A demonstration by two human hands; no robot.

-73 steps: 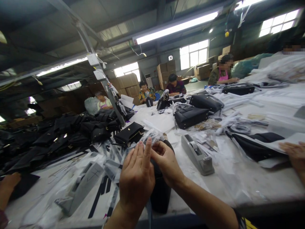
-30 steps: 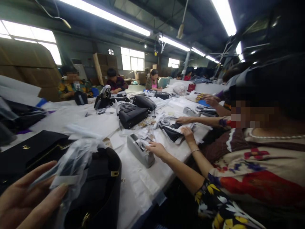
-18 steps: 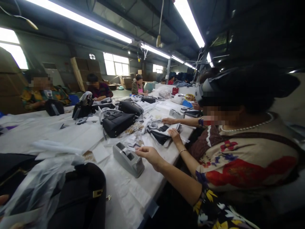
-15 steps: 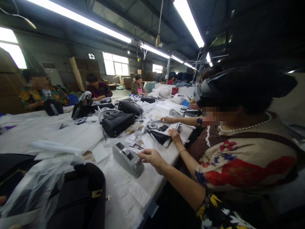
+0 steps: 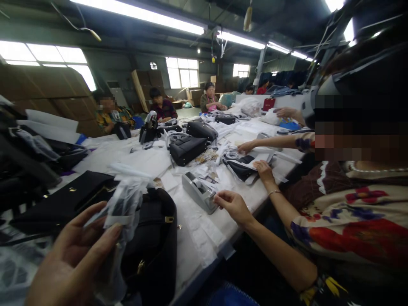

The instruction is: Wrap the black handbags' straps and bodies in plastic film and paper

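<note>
Across the head view, a pale worktop (image 5: pixel 188 259) strewn with white paper (image 5: pixel 153 161) is stretching from six o'clock toward one, while a fluorescent tube (image 5: pixel 143 18) is glowing at eleven and cardboard cartons (image 5: pixel 54 89) are standing at ten. At eight o'clock the left hand (image 5: pixel 72 255) is pinching, its grip clamped on crinkled, translucent plastic wrap (image 5: pixel 130 199) with a flat white band (image 5: pixel 117 220). That wrap is partly covering a smooth black bag (image 5: pixel 164 246) with gold fittings (image 5: pixel 168 219) at seven. At five the right hand (image 5: pixel 234 207), grip drawn together, is hovering beside a wedge-shaped grey tape dispenser (image 5: pixel 196 193) at six; I cannot tell whether it is holding tape.
</note>
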